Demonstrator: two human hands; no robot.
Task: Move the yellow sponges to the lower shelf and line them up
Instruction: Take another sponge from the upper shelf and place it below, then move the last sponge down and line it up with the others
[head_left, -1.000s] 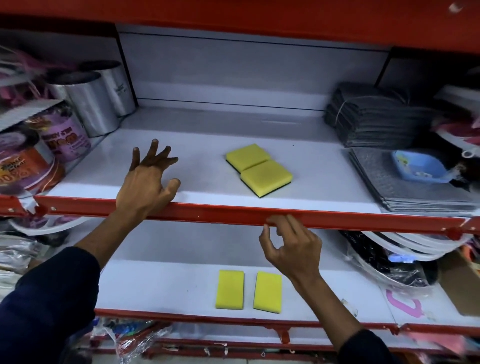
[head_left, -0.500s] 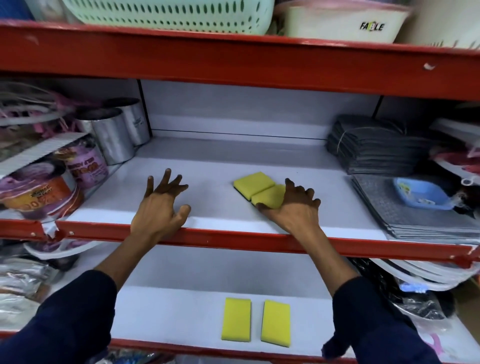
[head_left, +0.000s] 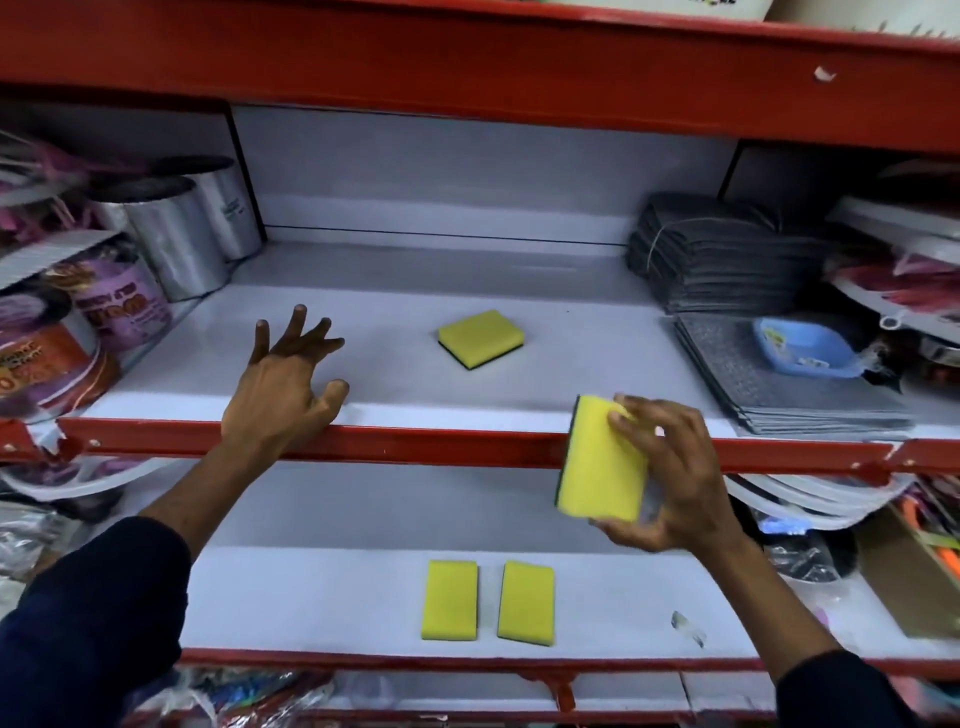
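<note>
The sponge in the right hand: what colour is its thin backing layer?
Dark green, nearly black, along the left edge of the held sponge; head view.

Upper shelf (head_left: 467, 400): one sponge (head_left: 480, 339) mid-shelf, cans (head_left: 176, 234) left, mat stack (head_left: 727, 254) right. Lower shelf (head_left: 311, 597): two sponges (head_left: 450, 600) (head_left: 526, 603) side by side near front edge. Right hand (head_left: 670, 467) holds a sponge (head_left: 600, 460) before the upper rail (head_left: 467, 447); left hand (head_left: 283, 387) on that rail.

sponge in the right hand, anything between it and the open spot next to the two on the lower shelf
Nothing visible. The held sponge in the right hand hangs before the red shelf edge; the lower shelf is bare right of the two sponges.
</note>
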